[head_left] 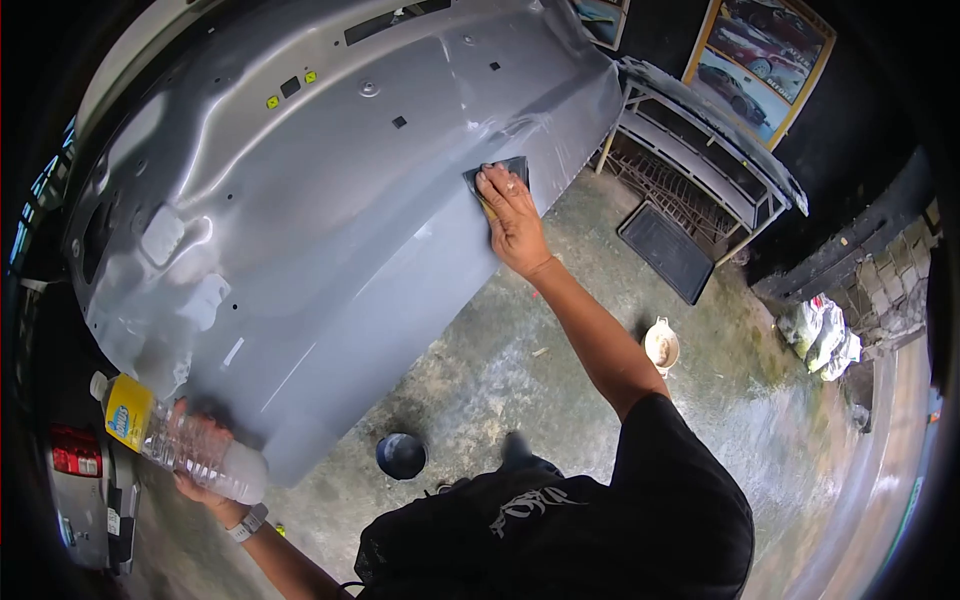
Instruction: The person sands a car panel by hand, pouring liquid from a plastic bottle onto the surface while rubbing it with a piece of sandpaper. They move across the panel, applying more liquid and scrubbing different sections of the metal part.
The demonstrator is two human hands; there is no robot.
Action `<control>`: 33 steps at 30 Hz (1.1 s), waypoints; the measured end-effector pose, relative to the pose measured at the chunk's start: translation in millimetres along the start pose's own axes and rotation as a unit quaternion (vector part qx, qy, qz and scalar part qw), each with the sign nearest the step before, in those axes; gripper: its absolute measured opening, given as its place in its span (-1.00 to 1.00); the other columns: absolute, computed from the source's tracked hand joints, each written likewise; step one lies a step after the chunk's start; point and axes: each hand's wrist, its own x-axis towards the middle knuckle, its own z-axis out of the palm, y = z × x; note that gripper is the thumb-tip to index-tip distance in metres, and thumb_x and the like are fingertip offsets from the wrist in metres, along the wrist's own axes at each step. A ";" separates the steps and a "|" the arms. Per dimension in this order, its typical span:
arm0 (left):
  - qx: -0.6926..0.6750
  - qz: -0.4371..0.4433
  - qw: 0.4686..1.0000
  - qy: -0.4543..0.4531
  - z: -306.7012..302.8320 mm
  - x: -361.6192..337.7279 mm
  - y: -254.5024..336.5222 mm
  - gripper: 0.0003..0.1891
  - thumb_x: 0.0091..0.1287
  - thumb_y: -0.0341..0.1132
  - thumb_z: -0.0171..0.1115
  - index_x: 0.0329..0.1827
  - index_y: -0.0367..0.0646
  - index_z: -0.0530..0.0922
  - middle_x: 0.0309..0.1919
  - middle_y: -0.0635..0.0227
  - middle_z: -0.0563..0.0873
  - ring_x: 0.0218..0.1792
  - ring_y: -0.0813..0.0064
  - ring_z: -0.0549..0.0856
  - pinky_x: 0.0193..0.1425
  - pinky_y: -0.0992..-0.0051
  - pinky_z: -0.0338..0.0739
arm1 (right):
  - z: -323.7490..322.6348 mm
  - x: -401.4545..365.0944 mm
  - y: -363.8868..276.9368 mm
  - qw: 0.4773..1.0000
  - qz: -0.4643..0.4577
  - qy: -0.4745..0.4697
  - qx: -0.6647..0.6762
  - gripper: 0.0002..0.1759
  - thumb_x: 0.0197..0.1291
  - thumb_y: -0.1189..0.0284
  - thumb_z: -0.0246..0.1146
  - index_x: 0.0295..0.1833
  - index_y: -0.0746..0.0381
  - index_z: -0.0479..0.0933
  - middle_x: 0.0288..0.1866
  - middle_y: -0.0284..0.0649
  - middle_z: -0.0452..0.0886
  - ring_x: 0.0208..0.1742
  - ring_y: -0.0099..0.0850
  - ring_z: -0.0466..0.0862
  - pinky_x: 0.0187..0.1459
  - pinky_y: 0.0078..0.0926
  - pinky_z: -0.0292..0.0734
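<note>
A large grey metal panel, with holes and small yellow-green clips, spans the upper left. My right hand presses a dark sheet flat on the panel near its right part, fingers together over it. At the lower left, my left hand is wrapped round a clear plastic bottle with a yellow label and a white cap. The bottle lies tilted over the panel's lower left corner, and its cap points left. Part of my left hand is hidden behind the bottle.
A dark bucket stands on the floor below the panel. At the right are a metal rack, a black tray, a pale basin and white bags. A red tail light is at the far left.
</note>
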 end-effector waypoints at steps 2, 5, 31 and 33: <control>0.006 -0.005 1.000 -0.006 0.0 3.0 1.6 0.22 0.19 0.22 0.53 0.69 -0.35 0.03 0.16 0.08 0.58 0.18 0.26 0.65 0.27 0.30 0.66 | 0.9 9.9 42.1 0.999 0.004 0.049 -0.015 -0.51 0.53 0.50 0.16 0.52 0.14 0.51 0.57 -0.03 0.48 0.64 -0.06 0.38 0.66 -0.14 0.16; 0.030 -0.001 1.000 0.010 4.7 -0.3 0.3 0.21 0.21 0.28 0.47 0.68 -0.36 0.05 0.12 0.10 0.60 0.14 0.29 0.66 0.25 0.32 0.67 | -18.8 44.9 98.9 0.989 0.122 0.075 0.033 -0.52 0.59 0.40 0.11 0.55 0.13 0.47 0.59 -0.04 0.46 0.67 -0.04 0.34 0.68 -0.18 0.11; 0.049 -0.019 0.999 0.003 0.0 -1.9 5.5 0.18 0.27 0.26 0.42 0.72 -0.31 0.01 0.16 0.00 0.64 0.10 0.19 0.71 0.24 0.24 0.66 | -3.4 -74.5 22.0 0.998 0.047 0.018 0.040 -0.46 0.53 0.50 0.13 0.59 0.17 0.42 0.64 -0.07 0.40 0.70 -0.07 0.28 0.71 -0.06 0.02; 0.028 -0.029 0.999 0.024 0.4 -2.3 4.7 0.20 0.24 0.27 0.45 0.71 -0.33 0.01 0.19 -0.02 0.61 0.14 0.20 0.70 0.23 0.25 0.70 | -14.3 -51.1 85.9 0.988 0.119 0.090 0.042 -0.46 0.54 0.53 0.11 0.58 0.18 0.42 0.64 -0.04 0.40 0.70 -0.06 0.28 0.71 -0.08 0.02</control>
